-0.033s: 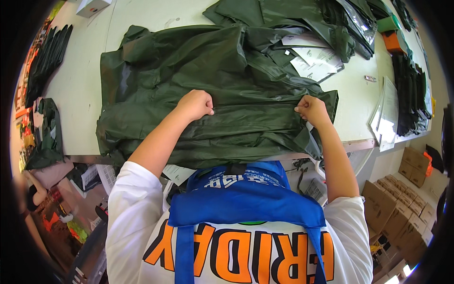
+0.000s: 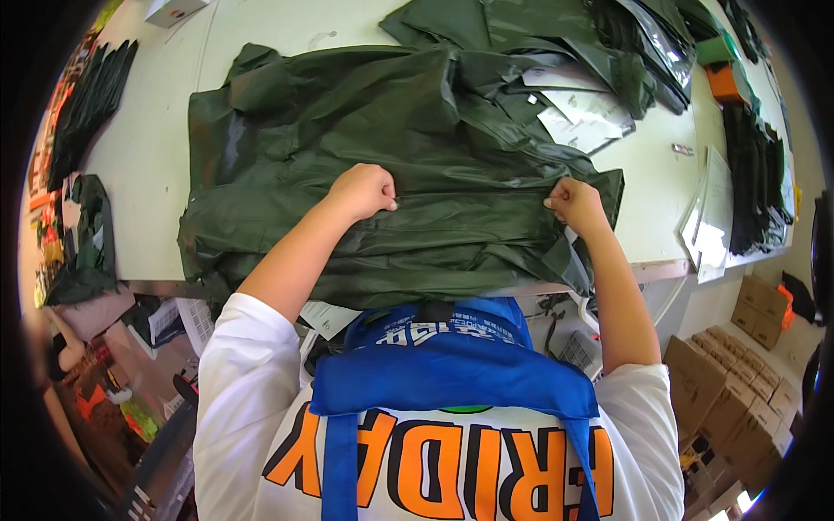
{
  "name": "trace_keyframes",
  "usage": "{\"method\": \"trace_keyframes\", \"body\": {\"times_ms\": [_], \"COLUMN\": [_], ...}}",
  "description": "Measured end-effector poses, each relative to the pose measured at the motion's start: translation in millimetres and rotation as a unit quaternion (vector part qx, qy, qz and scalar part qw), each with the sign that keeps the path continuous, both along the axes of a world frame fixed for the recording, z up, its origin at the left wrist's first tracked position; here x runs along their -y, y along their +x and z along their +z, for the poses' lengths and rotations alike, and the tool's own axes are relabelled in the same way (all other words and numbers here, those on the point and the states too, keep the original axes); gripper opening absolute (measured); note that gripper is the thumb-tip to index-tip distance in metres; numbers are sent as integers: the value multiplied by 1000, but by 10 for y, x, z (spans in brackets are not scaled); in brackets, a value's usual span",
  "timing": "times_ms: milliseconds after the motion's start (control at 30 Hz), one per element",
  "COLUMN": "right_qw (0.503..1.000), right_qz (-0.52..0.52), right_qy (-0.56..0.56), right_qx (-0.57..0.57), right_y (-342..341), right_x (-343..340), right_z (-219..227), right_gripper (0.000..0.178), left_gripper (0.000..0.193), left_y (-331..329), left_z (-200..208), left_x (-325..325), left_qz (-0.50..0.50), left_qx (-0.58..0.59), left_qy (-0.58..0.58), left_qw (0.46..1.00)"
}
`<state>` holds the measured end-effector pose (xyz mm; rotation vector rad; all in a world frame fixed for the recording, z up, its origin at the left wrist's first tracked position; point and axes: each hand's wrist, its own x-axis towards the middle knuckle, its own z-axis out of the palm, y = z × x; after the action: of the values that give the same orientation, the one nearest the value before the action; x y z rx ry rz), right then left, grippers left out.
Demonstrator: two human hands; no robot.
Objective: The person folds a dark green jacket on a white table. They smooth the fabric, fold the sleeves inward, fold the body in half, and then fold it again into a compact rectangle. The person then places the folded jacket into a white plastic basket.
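Observation:
A dark green garment (image 2: 347, 113) of shiny, raincoat-like fabric lies spread and creased across the table, its near side reaching the front edge. My left hand (image 2: 363, 191) is closed on a fold near its middle, thumb against curled fingers. Farther right, my right hand (image 2: 575, 207) pinches the same fold close to the garment's right end. Between the two hands the fabric runs in a fairly straight crease. Below my right hand a pale strip shows at the garment's edge.
White printed sheets (image 2: 582, 117) lie behind the garment, beside more folded green garments (image 2: 539, 30) and clear plastic bags. Dark folded stacks stand at the left (image 2: 91, 108) and right (image 2: 754, 178). Transparent sheets (image 2: 708, 213) overhang the right edge. Cardboard boxes (image 2: 730, 382) sit below right.

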<state>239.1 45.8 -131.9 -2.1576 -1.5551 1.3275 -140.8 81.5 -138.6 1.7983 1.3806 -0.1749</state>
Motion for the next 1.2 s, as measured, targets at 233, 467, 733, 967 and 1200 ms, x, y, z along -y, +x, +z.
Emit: {"method": "trace_keyframes", "body": {"times_ms": [233,467,733,967,1200], "right_qw": [987,902,930,937,941], "right_qz": [-10,-4,314,334,330], "right_qy": [133,337,181,93,47], "right_qx": [95,271,-62,31,57], "right_y": [529,-247,-2801,-2989,-3046], "right_x": [-153,-184,-37,3,-64], "right_z": [113,467,-68,-99,-68], "right_gripper": [11,14,18,15,16], "left_gripper": [20,16,10,7,9], "left_y": [-679,-2334,-2990,-2839,-2806], "left_z": [190,384,58,111,142], "left_x": [29,542,845,997,995], "left_qz": [-36,105,346,380,330], "left_qx": [-145,-214,62,152,75], "left_qy": [103,22,2,-20,-19], "left_qw": [983,971,936,912,941]}}
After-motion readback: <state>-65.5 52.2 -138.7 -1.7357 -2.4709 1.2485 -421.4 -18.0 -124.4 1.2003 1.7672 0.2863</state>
